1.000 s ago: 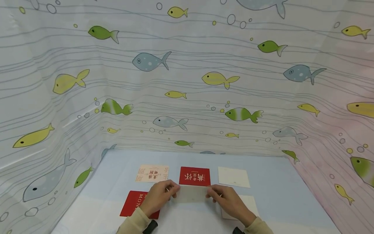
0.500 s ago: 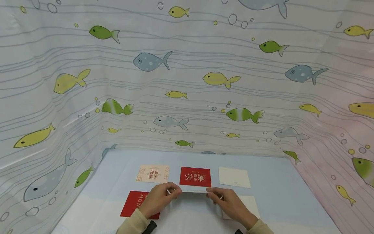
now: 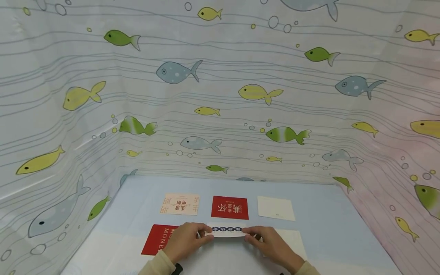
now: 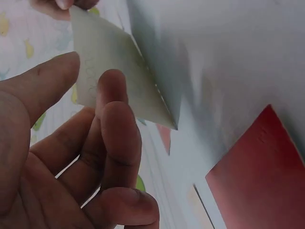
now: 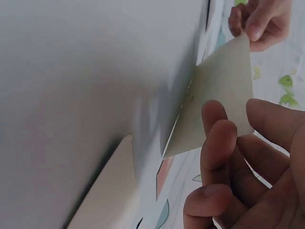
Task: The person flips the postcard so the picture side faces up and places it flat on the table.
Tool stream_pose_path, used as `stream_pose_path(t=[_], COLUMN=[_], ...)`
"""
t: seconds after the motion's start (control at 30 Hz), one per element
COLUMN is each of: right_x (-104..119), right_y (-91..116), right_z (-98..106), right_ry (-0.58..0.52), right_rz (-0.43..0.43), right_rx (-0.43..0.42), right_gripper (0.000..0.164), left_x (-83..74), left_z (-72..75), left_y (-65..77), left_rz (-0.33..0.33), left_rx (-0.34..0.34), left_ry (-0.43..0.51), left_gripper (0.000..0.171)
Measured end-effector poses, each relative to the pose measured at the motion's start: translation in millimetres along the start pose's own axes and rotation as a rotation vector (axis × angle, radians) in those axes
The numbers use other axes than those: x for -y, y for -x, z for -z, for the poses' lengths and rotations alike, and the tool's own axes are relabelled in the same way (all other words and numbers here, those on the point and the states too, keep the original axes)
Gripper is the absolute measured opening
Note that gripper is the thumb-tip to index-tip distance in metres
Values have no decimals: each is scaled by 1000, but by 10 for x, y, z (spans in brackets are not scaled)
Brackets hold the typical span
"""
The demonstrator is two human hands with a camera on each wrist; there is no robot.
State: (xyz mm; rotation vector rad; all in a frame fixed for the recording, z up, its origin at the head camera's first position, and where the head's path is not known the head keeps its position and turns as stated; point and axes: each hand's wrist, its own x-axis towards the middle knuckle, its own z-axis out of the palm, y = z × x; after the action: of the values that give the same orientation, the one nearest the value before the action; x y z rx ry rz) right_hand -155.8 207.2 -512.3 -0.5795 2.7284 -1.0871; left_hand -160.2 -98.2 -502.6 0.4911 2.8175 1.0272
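Note:
Both hands pinch a small card (image 3: pixel 227 230) by its two short sides, just in front of the middle red card. Its white face with a row of blue round characters shows in the head view, tilted. The plain pale back of the card (image 4: pixel 119 67) shows in the left wrist view, its long edge right at the table surface. My left hand (image 3: pixel 189 240) grips the left end between thumb and fingers. At the right end, my right hand (image 3: pixel 269 242) does the same, thumb and index finger at the card's edge in the right wrist view.
A peach card (image 3: pixel 180 204), a red card (image 3: pixel 229 208) and a white card (image 3: pixel 276 208) form a far row on the pale blue table (image 3: pixel 330 229). Nearer lie a red "MONEY" card (image 3: pixel 153 240) and a white card (image 3: pixel 293 238), each partly behind a hand. A fish-print curtain (image 3: pixel 220 126) surrounds the table.
The held card has turned over between the hands: its plain side faced the head camera, then it was edge-on, now the printed face shows. Both hands have moved slightly nearer the body.

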Motion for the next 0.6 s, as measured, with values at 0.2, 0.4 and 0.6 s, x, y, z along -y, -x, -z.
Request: stream_pose_path(t=[0.2,0.4,0.6], right_x=[37,86,134], right_y=[33,100,177], right_z=[-36,-72,-109], right_ry=[50,90,93], right_rz=[4,8,-32], right_rx=[23,56,136], right_gripper=[29,29,28], left_x=[-42,-56,-70], left_z=[-8,-14,-28], left_y=[44,101,184], left_rz=[-31,-62,-48], left_rx=[29,60,116], left_ry=[-90,-113,-104], left_gripper=[27,27,27])
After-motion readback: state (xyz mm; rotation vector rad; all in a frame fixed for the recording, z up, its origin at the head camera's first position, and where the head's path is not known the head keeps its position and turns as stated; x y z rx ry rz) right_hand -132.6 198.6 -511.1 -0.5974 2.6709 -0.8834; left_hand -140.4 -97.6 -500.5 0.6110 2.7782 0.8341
